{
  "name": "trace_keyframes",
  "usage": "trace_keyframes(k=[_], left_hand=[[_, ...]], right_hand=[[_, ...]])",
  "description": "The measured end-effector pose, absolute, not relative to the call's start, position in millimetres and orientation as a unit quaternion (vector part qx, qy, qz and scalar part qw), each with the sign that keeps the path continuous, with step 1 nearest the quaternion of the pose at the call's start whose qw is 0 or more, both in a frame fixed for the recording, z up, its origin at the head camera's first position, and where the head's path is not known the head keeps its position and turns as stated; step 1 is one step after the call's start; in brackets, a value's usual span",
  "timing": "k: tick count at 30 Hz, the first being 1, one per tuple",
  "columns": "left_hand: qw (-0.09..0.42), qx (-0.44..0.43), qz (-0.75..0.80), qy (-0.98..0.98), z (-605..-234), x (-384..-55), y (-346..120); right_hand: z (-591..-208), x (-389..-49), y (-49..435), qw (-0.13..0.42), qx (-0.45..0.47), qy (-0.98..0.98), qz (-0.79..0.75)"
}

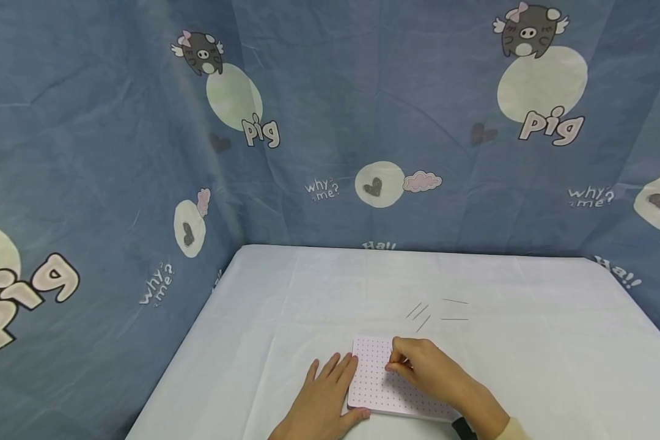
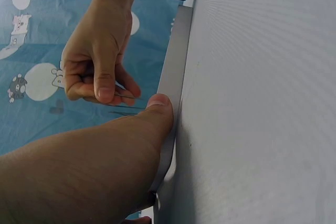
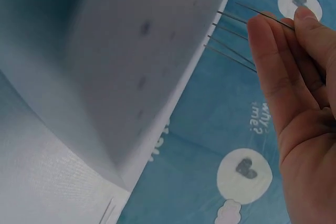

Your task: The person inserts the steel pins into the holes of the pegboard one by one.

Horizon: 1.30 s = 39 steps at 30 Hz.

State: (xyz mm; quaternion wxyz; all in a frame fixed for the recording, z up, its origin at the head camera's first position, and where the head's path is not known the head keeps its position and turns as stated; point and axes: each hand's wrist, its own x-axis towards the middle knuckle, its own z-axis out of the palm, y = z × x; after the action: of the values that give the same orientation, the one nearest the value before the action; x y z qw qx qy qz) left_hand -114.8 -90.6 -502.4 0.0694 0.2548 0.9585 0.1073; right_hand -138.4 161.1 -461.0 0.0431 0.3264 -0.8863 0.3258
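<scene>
A white board [image 1: 370, 382] with rows of small dark dots lies flat near the front of the table. My left hand [image 1: 321, 400] rests at its left front corner, fingers straight along the left side and thumb on the front edge. Over the board, my right hand [image 1: 431, 370] pinches a thin metal needle [image 3: 257, 11] between thumb and fingertips. The right wrist view shows the needle's free end pointing toward the board face. Several needles [image 3: 229, 57] stand up from the board beside the right fingers; in the head view that hand hides them.
Beyond the board, several loose needles lie on the white tabletop [image 1: 308, 299], three slanted ones [image 1: 418, 311] and two flatter ones, such as this needle [image 1: 454, 319]. A blue printed cloth [image 1: 319, 122] hangs behind and at the left. A dark band [image 1: 464, 428] is by the right wrist.
</scene>
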Motion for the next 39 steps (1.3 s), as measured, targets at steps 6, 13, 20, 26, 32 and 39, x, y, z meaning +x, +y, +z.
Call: trace_keyframes(k=[6, 13, 20, 26, 32, 39], left_hand=[[0.071, 0.253, 0.11, 0.959, -503.3, -115.4, -90.9], [0.059, 0.26, 0.11, 0.958, -501.5, -114.5, -90.4], [0.068, 0.257, 0.107, 0.958, -500.2, -114.6, -89.4], [0.07, 0.254, 0.106, 0.959, -500.1, -115.0, -89.8], [0.068, 0.256, 0.109, 0.958, -500.0, -114.9, -90.6], [0.069, 0.256, 0.108, 0.958, -501.2, -114.8, -90.4]], right_hand=[[-462.6, -139.0, 161.9, 0.048, 0.333, -0.885, 0.322], [-465.9, -140.3, 162.6, 0.043, 0.329, -0.889, 0.314], [-468.0, -141.4, 162.4, 0.026, 0.318, -0.895, 0.312], [-468.6, -141.7, 162.7, 0.017, 0.311, -0.896, 0.316], [-467.8, -142.6, 162.9, 0.012, 0.308, -0.898, 0.314], [-465.6, -142.3, 163.6, 0.001, 0.301, -0.904, 0.304]])
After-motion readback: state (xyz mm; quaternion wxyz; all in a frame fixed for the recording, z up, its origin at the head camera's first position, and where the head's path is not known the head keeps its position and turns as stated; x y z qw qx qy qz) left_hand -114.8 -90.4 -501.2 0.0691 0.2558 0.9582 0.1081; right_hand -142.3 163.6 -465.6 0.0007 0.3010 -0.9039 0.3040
